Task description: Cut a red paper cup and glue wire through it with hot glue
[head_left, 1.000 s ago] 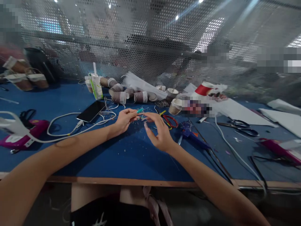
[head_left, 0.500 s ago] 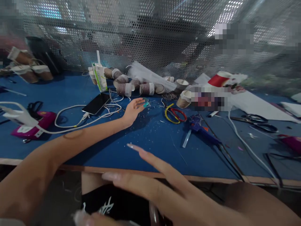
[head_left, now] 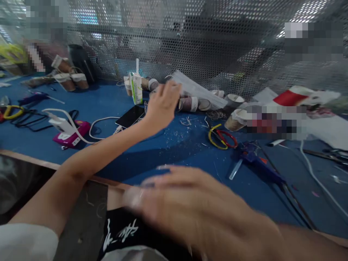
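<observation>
My left hand is stretched over the table in front of the brown paper cups wrapped in cord, hiding some of them. Its fingers point away from me, slightly bent, and no held object shows. One wrapped cup lies on its side just right of the fingers. Close to the camera, my right hand is blurred by motion above the table's front edge. Its fingers are extended, with nothing visible in them. Thread scraps lie on the blue tabletop between the hands.
A phone with a white cable lies left. Beyond it stands a drink carton. Red-and-yellow-handled pliers, a blue glue gun and scissors lie right. A purple power strip sits left, and perforated metal mesh rises behind.
My left hand has lifted off the scraps and moved back toward the wrapped cups. My right hand's fingers have drawn closer together. The camera view has turned left.
</observation>
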Motion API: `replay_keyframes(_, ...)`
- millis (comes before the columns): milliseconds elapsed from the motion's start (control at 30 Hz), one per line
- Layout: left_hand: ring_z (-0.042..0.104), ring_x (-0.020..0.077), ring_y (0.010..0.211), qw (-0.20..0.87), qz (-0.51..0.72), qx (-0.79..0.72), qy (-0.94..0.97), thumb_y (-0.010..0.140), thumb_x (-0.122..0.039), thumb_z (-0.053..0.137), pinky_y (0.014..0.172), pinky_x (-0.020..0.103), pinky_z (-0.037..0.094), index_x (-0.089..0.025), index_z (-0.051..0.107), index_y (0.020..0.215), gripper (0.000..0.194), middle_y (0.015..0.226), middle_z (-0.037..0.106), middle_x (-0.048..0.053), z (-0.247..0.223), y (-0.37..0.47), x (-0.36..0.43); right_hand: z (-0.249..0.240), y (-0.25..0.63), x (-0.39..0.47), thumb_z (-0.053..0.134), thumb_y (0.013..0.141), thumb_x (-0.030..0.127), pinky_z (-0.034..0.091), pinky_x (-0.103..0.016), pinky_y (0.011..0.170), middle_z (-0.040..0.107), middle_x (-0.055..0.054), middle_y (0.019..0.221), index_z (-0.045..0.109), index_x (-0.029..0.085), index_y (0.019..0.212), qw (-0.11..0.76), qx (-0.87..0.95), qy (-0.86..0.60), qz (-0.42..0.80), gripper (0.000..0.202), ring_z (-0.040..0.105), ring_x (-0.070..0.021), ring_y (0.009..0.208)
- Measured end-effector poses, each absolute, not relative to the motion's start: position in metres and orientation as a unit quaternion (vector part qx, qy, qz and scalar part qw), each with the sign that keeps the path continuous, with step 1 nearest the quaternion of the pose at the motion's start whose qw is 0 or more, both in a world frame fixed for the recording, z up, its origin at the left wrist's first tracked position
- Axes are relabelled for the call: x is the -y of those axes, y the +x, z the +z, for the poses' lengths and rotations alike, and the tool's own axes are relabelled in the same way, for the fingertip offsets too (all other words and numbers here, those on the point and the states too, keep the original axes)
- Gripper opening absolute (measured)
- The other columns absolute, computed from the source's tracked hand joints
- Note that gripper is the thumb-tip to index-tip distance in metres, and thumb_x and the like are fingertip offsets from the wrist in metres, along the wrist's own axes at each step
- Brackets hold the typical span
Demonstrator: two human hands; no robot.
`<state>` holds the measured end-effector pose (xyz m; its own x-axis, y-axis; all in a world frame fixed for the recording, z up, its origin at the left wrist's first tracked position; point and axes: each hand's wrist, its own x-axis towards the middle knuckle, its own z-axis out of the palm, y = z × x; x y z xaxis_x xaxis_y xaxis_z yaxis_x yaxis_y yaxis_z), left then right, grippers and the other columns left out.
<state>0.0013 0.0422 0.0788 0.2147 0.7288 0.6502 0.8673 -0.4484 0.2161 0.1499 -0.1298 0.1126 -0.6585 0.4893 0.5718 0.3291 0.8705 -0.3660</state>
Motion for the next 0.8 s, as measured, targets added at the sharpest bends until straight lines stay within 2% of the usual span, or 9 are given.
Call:
replay_keyframes(67, 0.039, 0.0392, 0.13, 0.09, -0.345, 0.62, -0.698, 0.091, -0.016, 0.036, 0.106, 0.055, 0.032, -0.005, 0.044, 0.127, 0.039, 0.13, 0.048, 0.022, 0.084, -0.023, -0.049, 0.11, 0.155, 0.1, 0.038, 0.087, 0.011, 0.052, -0.039, 0.097, 0.069, 0.003, 0.116, 0.057, 0.037, 0.125, 0.332, 0.909, -0.237, 0.089, 0.051, 0.063, -0.0183, 0.111)
replay_keyframes(100, 0.037, 0.042, 0.13, 0.083, -0.316, 0.663, -0.673, 0.089, -0.02, 0.042, 0.105, 0.057, 0.032, -0.001, 0.041, 0.128, 0.043, 0.129, 0.048, 0.025, 0.079, -0.035, -0.052, 0.103, 0.16, 0.083, 0.036, 0.087, 0.007, 0.052, -0.041, 0.096, 0.07, 0.0, 0.114, 0.062, 0.034, 0.117, 0.355, 0.897, -0.256, 0.068, 0.048, 0.063, -0.0194, 0.109)
replay_keyframes(167, 0.033, 0.0471, 0.131, 0.051, -0.234, 0.721, -0.651, 0.084, -0.031, 0.053, 0.105, 0.062, 0.029, 0.003, 0.034, 0.134, 0.063, 0.136, 0.041, 0.032, 0.06, -0.058, -0.059, 0.081, 0.173, 0.049, 0.035, 0.087, 0.007, 0.054, -0.042, 0.084, 0.072, -0.004, 0.101, 0.067, 0.027, 0.103, 0.371, 0.882, -0.288, 0.033, 0.042, 0.067, -0.0206, 0.096)
replay_keyframes(233, 0.024, 0.0492, 0.137, 0.007, -0.166, 0.748, -0.643, 0.085, -0.041, 0.052, 0.107, 0.064, 0.023, 0.004, 0.027, 0.139, 0.074, 0.144, 0.032, 0.034, 0.036, -0.074, -0.067, 0.055, 0.186, 0.023, 0.036, 0.085, 0.007, 0.055, -0.039, 0.076, 0.073, -0.005, 0.089, 0.069, 0.023, 0.091, 0.368, 0.878, -0.306, 0.023, 0.038, 0.067, -0.0203, 0.085)
replay_keyframes(267, 0.025, 0.0488, 0.137, -0.015, -0.149, 0.757, -0.636, 0.087, -0.044, 0.048, 0.107, 0.062, 0.025, 0.005, 0.027, 0.139, 0.074, 0.145, 0.031, 0.035, 0.026, -0.08, -0.07, 0.044, 0.191, 0.015, 0.036, 0.083, 0.007, 0.054, -0.038, 0.073, 0.072, -0.006, 0.084, 0.069, 0.021, 0.086, 0.367, 0.878, -0.308, 0.016, 0.036, 0.066, -0.0201, 0.08)
replay_keyframes(400, 0.044, 0.042, 0.128, -0.001, -0.125, 0.741, -0.66, 0.091, -0.044, 0.041, 0.105, 0.05, 0.035, 0.008, 0.038, 0.132, 0.066, 0.134, 0.045, 0.035, 0.01, -0.089, -0.081, 0.023, 0.199, 0.007, 0.037, 0.08, 0.006, 0.052, -0.032, 0.068, 0.07, -0.004, 0.076, 0.068, 0.02, 0.078, 0.336, 0.886, -0.318, 0.044, 0.033, 0.064, -0.0171, 0.073)
replay_keyframes(500, 0.049, 0.0426, 0.123, 0.004, -0.12, 0.741, -0.661, 0.09, -0.04, 0.041, 0.101, 0.051, 0.038, 0.011, 0.04, 0.128, 0.064, 0.126, 0.05, 0.038, 0.015, -0.083, -0.08, 0.028, 0.197, 0.016, 0.038, 0.079, 0.006, 0.051, -0.031, 0.067, 0.069, -0.004, 0.075, 0.067, 0.02, 0.077, 0.356, 0.88, -0.313, 0.028, 0.032, 0.062, -0.0165, 0.071)
replay_keyframes(667, 0.048, 0.0479, 0.121, 0.015, -0.116, 0.731, -0.672, 0.089, -0.033, 0.04, 0.099, 0.055, 0.038, 0.018, 0.04, 0.124, 0.062, 0.125, 0.047, 0.043, 0.016, -0.076, -0.071, 0.056, 0.209, 0.027, 0.04, 0.08, 0.006, 0.051, -0.031, 0.072, 0.07, -0.005, 0.078, 0.067, 0.019, 0.079, 0.384, 0.867, -0.316, -0.023, 0.03, 0.063, -0.0165, 0.075)
replay_keyframes(800, 0.052, 0.0455, 0.117, 0.056, -0.077, 0.733, -0.673, 0.088, -0.04, 0.043, 0.095, 0.052, 0.042, 0.012, 0.043, 0.126, 0.064, 0.124, 0.053, 0.036, 0.022, -0.079, -0.069, 0.103, 0.267, 0.01, 0.047, 0.083, 0.007, 0.049, -0.028, 0.069, 0.069, -0.004, 0.079, 0.066, 0.02, 0.082, 0.461, 0.761, -0.452, -0.063, 0.023, 0.062, -0.0137, 0.072)
